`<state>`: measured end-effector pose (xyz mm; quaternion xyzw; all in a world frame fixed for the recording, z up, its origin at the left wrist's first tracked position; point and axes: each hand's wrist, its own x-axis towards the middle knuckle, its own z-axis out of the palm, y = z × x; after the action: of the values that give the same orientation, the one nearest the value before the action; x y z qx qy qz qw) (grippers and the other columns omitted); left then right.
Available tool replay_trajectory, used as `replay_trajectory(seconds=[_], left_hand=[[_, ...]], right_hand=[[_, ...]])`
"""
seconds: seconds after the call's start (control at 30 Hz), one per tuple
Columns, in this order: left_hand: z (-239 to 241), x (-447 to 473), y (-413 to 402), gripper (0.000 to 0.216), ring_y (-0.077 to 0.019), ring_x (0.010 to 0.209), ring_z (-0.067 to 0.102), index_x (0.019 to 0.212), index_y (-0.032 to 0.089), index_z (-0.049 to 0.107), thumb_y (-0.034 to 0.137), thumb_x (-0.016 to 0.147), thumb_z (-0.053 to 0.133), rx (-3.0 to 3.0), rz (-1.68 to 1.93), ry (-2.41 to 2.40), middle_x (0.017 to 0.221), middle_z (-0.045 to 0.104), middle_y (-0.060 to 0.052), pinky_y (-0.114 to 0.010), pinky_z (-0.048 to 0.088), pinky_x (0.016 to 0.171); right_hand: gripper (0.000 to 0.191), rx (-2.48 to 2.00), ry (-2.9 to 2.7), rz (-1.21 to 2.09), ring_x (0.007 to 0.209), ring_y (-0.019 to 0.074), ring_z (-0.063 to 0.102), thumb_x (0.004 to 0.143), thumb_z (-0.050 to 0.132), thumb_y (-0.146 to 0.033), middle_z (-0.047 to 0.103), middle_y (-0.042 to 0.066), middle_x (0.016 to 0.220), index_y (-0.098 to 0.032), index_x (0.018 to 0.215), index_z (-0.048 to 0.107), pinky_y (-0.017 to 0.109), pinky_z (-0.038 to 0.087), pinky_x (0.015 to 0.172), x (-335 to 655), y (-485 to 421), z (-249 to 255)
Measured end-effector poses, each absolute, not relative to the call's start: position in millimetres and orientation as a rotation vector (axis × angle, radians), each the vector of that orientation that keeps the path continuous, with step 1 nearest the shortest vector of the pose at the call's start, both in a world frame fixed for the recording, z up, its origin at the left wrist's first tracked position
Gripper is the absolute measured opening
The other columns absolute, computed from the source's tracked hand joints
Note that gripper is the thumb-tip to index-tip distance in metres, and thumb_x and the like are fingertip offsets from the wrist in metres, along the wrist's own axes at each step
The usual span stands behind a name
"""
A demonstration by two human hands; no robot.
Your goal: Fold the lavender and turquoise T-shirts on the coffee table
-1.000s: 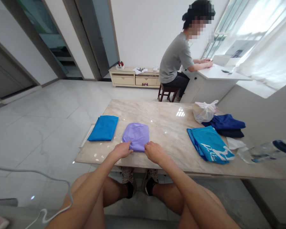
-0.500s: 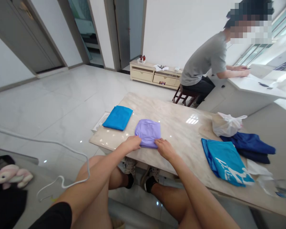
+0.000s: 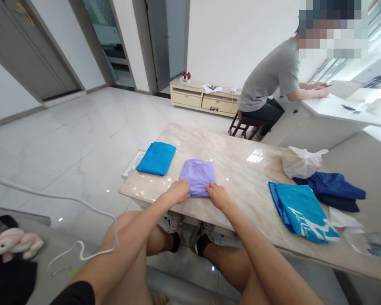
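A folded lavender garment (image 3: 198,174) lies flat on the marble-topped table (image 3: 231,169) close to its near edge. My left hand (image 3: 179,190) grips its near left corner, fingers curled over the fabric. At the near right corner, my right hand (image 3: 216,195) pinches the cloth between thumb and fingers. Just left of it rests a folded bright blue garment (image 3: 156,158), touched by neither hand. Farther right lies a folded teal garment (image 3: 305,212) with white print.
Beside the teal cloth are a white plastic bag (image 3: 301,163) and dark blue clothing (image 3: 339,188). A person in a grey shirt (image 3: 269,76) sits on a stool at a white desk (image 3: 346,108). A white hanger (image 3: 82,250) and pink plush toy (image 3: 15,243) lie lower left.
The lavender garment's upper edge and right side look slightly straighter and wider. My left hand has shifted a little to the right along its edge; the camera view has moved slightly.
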<state>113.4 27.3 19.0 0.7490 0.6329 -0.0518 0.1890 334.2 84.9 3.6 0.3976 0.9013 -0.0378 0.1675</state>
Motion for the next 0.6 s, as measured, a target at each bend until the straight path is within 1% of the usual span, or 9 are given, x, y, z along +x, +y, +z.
replay_trajectory(seconds=[0.1, 0.23, 0.37, 0.5, 0.6], left_hand=[[14.5, 112.9, 31.1, 0.03, -0.0373, 0.133, 0.069, 0.128, 0.02, 0.079, 0.034, 0.103, 0.069, 2.166, -0.119, 1.738, 0.138, 0.072, -0.018, -0.045, 0.056, 0.113], [5.9, 110.4, 34.4, 0.034, -0.0357, 0.128, 0.072, 0.133, 0.022, 0.077, 0.034, 0.105, 0.062, 2.216, -0.028, 1.63, 0.137, 0.075, -0.017, -0.046, 0.057, 0.111], [-0.9, 109.8, 32.6, 0.041, -0.0366, 0.137, 0.068, 0.143, 0.021, 0.071, 0.032, 0.104, 0.063, 2.265, 0.016, 1.58, 0.148, 0.071, -0.017, -0.049, 0.054, 0.118], [-6.7, 114.0, 32.0, 0.052, -0.0358, 0.144, 0.064, 0.153, 0.022, 0.063, 0.031, 0.102, 0.068, 2.29, 0.057, 1.59, 0.162, 0.062, -0.018, -0.05, 0.05, 0.122], [-9.1, 119.1, 33.0, 0.057, -0.0364, 0.146, 0.062, 0.154, 0.022, 0.062, 0.032, 0.099, 0.074, 2.302, 0.054, 1.592, 0.166, 0.057, -0.017, -0.05, 0.05, 0.123]], right_hand=[[0.041, 1.145, 2.586, -0.106, 0.127, 0.0303, 0.071, 0.111, 0.04, -0.009, 0.071, 0.021, 0.139, -0.013, 0.135, 0.073, 0.036, 0.057, 0.1, 333.3, 81.8, 2.5], [0.038, 1.181, 2.612, -0.197, 0.127, 0.029, 0.072, 0.111, 0.044, -0.011, 0.075, 0.019, 0.135, -0.015, 0.13, 0.076, 0.035, 0.056, 0.104, 339.8, 88.0, -0.5], [0.036, 1.22, 2.635, -0.288, 0.127, 0.0293, 0.074, 0.109, 0.049, -0.014, 0.078, 0.017, 0.132, -0.016, 0.126, 0.081, 0.035, 0.055, 0.106, 344.5, 94.3, -1.4], [0.035, 1.267, 2.643, -0.346, 0.127, 0.0295, 0.075, 0.106, 0.061, -0.021, 0.08, 0.014, 0.135, -0.02, 0.134, 0.081, 0.033, 0.055, 0.105, 347.3, 92.3, 0.5], [0.035, 1.285, 2.654, -0.393, 0.123, 0.0282, 0.077, 0.105, 0.064, -0.026, 0.082, 0.012, 0.132, -0.024, 0.135, 0.081, 0.031, 0.055, 0.101, 352.0, 89.4, 3.3]])
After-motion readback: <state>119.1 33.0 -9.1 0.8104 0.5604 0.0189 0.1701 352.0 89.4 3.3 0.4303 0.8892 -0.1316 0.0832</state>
